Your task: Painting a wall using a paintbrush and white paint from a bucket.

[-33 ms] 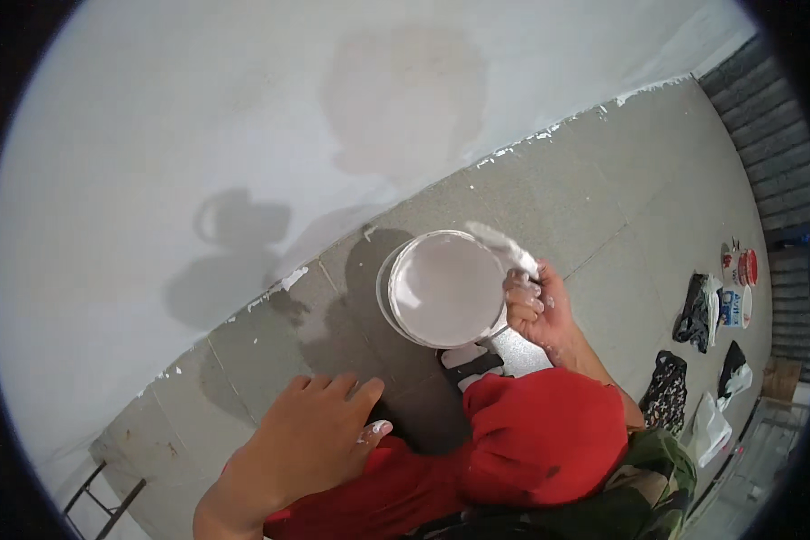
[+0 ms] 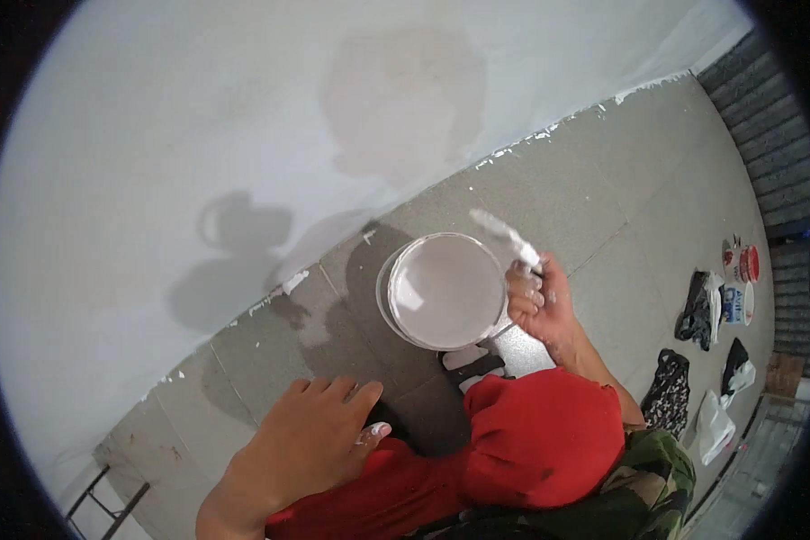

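Observation:
My right hand (image 2: 540,301) is closed around the handle end of a paintbrush (image 2: 506,236). The brush is thickly coated in white and slants up and left, its tip just above the bucket's far right rim. White smears mark the fingers. A round bucket (image 2: 391,292) of pale, whitish paint (image 2: 450,288) stands on the floor in front of me, left of that hand. My left hand (image 2: 319,427) rests near my red-clothed left leg, fingers stretched and holding nothing. There is a white smear on its thumb.
A white wall (image 2: 153,180) runs diagonally behind the bucket, with white flecks along its base on the grey tiled floor (image 2: 603,297). Plastic bags (image 2: 715,427), dark cloth (image 2: 668,391) and small tubs (image 2: 738,303) lie far right. A dark metal frame (image 2: 117,513) stands lower left.
The paintbrush has tilted slightly, its tip moving up and away from the bucket's rim. My left hand and the bucket stay almost in place.

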The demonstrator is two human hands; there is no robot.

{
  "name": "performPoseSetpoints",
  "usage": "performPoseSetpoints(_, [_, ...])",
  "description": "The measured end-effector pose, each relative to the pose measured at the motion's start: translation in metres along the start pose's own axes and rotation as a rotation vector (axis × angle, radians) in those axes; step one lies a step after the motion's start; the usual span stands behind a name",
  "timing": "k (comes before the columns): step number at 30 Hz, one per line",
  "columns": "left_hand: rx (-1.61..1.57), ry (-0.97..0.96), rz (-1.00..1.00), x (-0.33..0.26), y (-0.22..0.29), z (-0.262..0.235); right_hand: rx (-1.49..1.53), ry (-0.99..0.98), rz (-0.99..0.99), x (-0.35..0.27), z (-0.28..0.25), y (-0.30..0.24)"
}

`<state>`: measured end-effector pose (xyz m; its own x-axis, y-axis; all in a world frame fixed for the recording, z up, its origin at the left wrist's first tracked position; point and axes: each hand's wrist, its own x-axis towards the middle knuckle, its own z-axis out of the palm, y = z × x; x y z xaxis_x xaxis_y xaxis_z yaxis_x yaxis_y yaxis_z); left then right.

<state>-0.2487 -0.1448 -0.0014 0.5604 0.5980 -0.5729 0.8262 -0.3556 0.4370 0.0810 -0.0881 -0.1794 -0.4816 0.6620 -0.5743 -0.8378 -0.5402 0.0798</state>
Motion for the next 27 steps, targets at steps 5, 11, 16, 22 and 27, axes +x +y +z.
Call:
performPoseSetpoints(5, [-0.113, -0.034, -0.041, 0.019, -0.010, 0.007, -0.191, -0.110, -0.618, 0.033, 0.001, -0.035])
performPoseSetpoints(11, [-0.044, -0.198, -0.125, 0.043, -0.026, 0.019, 0.070, -0.341, -0.500, 0.080, -0.053, -0.051])
performPoseSetpoints(16, [-0.122, -0.108, -0.252, 0.041, -0.025, 0.004, 0.003, -0.296, -0.372, 0.106, -0.043, -0.006])
performPoseSetpoints(22, [-0.305, 0.172, -0.425, 0.014, -0.053, 0.001, -0.017, -0.098, -0.358, 0.139, -0.035, 0.024])
performPoseSetpoints(27, [-0.474, 0.451, -0.660, -0.068, -0.079, 0.042, -0.518, 0.162, -0.956, 0.172, -0.075, -0.034])
